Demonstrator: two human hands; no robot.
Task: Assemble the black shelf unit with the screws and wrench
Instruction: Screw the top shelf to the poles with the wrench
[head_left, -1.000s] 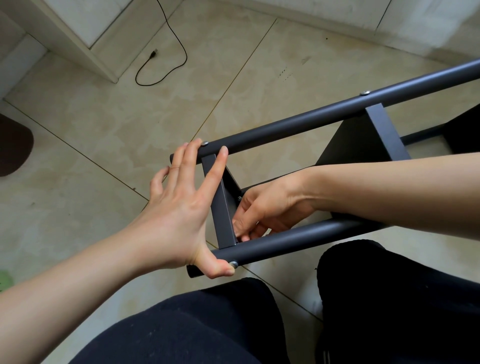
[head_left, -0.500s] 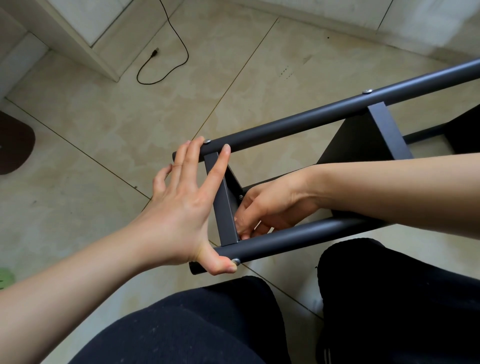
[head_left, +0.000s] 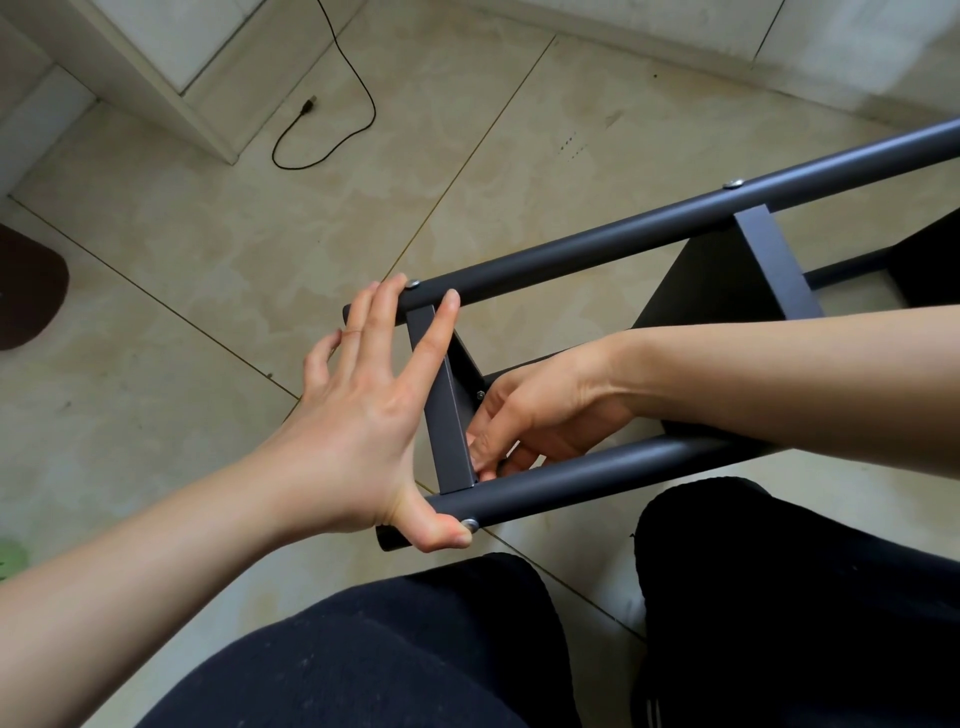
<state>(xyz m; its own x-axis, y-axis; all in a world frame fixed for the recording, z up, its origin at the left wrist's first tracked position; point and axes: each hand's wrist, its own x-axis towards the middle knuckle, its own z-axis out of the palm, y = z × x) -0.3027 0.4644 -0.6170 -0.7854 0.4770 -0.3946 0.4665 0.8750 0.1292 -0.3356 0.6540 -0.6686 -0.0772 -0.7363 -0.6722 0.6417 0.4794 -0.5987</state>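
Black shelf unit (head_left: 597, 249) lies on tile floor (head_left: 208, 270) above the person's knees. Left hand (head_left: 358, 431) spread flat, spanning two tubes. Right hand (head_left: 540, 415) reaches inside, fingers curled at the crossbar (head_left: 441, 405); grip unclear. Four screws visible. One black cable (head_left: 332, 104) behind.

Cable (head_left: 332, 104) on tiled floor (head_left: 208, 260)

Soft even daylight, sharp centre, wide-angle bending at edges.

Black shelf unit (head_left: 597, 249) lay on its side over the tiled floor, two round tubes running parallel, joined by a flat crossbar (head_left: 447, 415) and a panel (head_left: 727, 280). Silver screws (head_left: 733, 183) sat in the tubes. No wrench identifiable.
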